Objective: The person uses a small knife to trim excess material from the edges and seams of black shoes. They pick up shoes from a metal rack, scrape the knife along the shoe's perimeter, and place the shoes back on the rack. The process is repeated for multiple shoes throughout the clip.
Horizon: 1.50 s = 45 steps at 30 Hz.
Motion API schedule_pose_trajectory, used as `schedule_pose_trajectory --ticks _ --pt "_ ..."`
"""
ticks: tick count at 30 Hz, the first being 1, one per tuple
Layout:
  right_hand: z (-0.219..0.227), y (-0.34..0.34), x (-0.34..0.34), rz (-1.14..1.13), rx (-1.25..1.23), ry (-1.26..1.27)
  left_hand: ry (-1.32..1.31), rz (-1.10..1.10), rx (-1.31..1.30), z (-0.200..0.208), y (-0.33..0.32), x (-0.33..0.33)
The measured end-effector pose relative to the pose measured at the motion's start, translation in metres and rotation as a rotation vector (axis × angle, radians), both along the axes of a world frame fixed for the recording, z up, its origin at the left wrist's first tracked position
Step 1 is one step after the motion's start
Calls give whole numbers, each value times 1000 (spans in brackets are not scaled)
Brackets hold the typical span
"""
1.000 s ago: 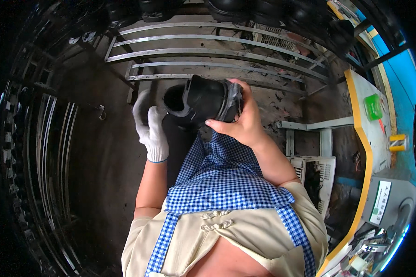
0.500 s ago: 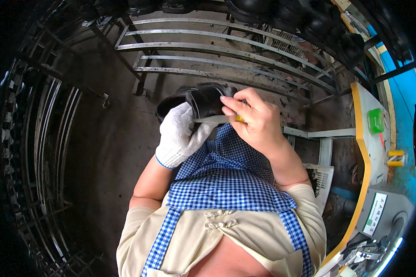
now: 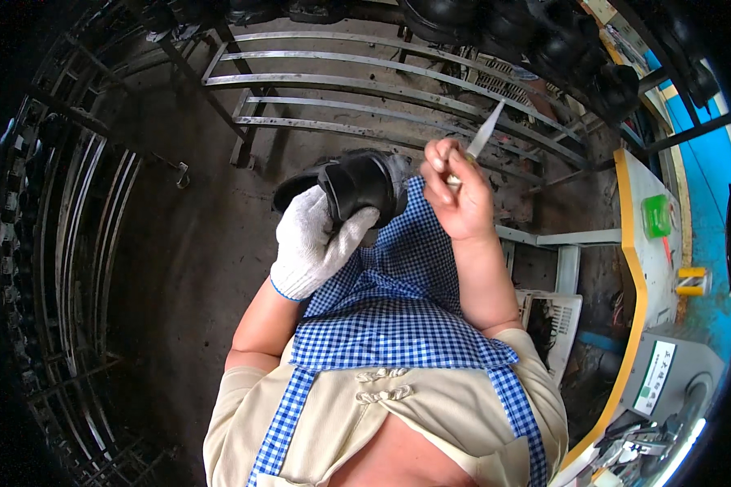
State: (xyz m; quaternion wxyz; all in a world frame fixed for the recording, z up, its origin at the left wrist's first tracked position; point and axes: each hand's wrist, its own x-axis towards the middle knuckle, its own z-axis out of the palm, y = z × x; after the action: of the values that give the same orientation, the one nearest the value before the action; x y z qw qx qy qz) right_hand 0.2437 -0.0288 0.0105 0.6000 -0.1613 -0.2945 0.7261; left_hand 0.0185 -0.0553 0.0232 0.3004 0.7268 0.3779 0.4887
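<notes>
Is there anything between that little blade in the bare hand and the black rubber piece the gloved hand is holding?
Nothing visible. The right hand holds the thin blade raised, pointing up and away, beside the black rubber piece gripped by the gloved left hand. Only open space above the blue checked apron separates them.

The left hand (image 3: 313,247) wears a white knit glove with a thin blue cuff edge and grips a matte black rubber part (image 3: 364,187). At its 3 o'clock, the bare right hand (image 3: 459,199) holds a pale silvery blade (image 3: 485,130). Below lies a blue-and-white checked apron (image 3: 398,308) over a cream shirt (image 3: 430,414). Grey metal rails (image 3: 341,89) curve at 12 o'clock; a green block (image 3: 656,215) sits on a yellow-edged white bench (image 3: 638,268) at 3 o'clock.
</notes>
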Motion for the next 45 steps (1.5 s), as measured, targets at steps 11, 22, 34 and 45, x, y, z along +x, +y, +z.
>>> schedule_pose_trajectory --ticks 11,22,34,45 --pt "-93 -50 22 270 -374 -556 759 -358 376 5 -4 24" --pt "-44 -105 113 -485 258 94 128 -584 382 66 -12 24" --pt "65 9 304 -1229 -184 -182 285 -272 219 0 -21 4" --pt "24 64 410 -1184 -475 34 297 -163 108 -24 -30 -11"
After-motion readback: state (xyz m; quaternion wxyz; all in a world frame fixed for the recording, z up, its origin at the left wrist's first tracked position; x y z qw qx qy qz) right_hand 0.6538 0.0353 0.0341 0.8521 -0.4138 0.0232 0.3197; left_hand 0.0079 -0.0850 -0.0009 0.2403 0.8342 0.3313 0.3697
